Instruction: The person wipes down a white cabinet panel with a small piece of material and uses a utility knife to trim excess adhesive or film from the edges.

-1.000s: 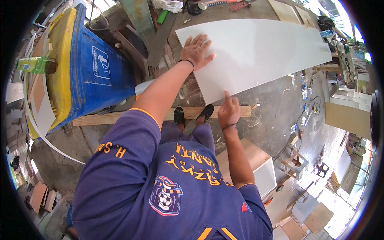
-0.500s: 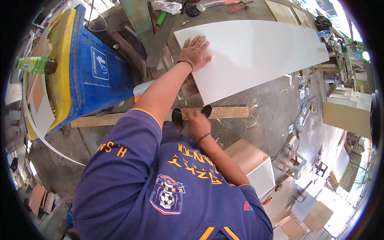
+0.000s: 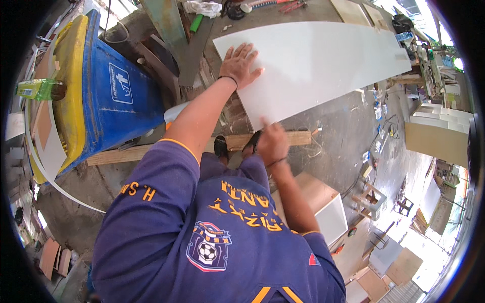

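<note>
A long white panel lies in front of me, its near left corner pointing toward my feet. My left hand rests flat on the panel's left end with fingers spread, holding nothing. Close to the panel's near corner is my right hand, slightly blurred. Its fingers are curled, and one fingertip reaches to the panel's edge. Whatever those fingers may hold is hidden.
A blue bin with a yellow lid stands at left, a green bottle on it. A wooden beam crosses the floor by my feet. A box-like cabinet sits at right. Tools, including a hammer, lie beyond the panel.
My right hand has moved right and forward from near my body to the panel's near corner. The left hand stays flat on the panel, and the view has shifted slightly.
</note>
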`<act>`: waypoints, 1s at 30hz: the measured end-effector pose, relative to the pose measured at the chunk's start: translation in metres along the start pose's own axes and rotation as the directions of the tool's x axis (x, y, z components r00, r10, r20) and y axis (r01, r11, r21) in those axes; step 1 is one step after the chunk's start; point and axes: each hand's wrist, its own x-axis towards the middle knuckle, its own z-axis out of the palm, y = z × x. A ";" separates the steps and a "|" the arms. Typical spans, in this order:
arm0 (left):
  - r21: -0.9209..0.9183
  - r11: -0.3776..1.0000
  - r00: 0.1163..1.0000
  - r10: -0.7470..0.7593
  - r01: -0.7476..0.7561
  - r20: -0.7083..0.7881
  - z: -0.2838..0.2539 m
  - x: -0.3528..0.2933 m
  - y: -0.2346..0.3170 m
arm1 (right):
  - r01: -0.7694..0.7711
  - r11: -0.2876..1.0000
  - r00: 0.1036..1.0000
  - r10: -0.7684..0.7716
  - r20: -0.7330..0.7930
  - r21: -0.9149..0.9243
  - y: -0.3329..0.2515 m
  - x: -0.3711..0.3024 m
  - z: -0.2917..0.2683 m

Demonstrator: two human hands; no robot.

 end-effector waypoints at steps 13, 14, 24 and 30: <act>0.023 1.000 0.999 0.016 -0.015 -0.042 0.001 0.006 0.002 | -0.170 0.955 0.945 0.229 -0.235 0.245 0.103 0.031 -0.009; 0.025 1.000 0.999 0.017 -0.016 -0.049 0.001 0.005 0.002 | -0.177 0.979 0.940 0.197 -0.278 0.097 0.137 0.047 -0.016; 0.058 0.998 0.997 0.030 -0.026 -0.074 0.008 0.004 -0.003 | 0.209 0.977 0.976 -0.206 -0.066 0.046 0.036 -0.005 0.020; 0.058 0.997 0.997 0.050 -0.046 -0.066 0.005 0.009 0.005 | -0.111 0.982 0.959 0.066 -0.274 -0.155 0.213 0.076 -0.040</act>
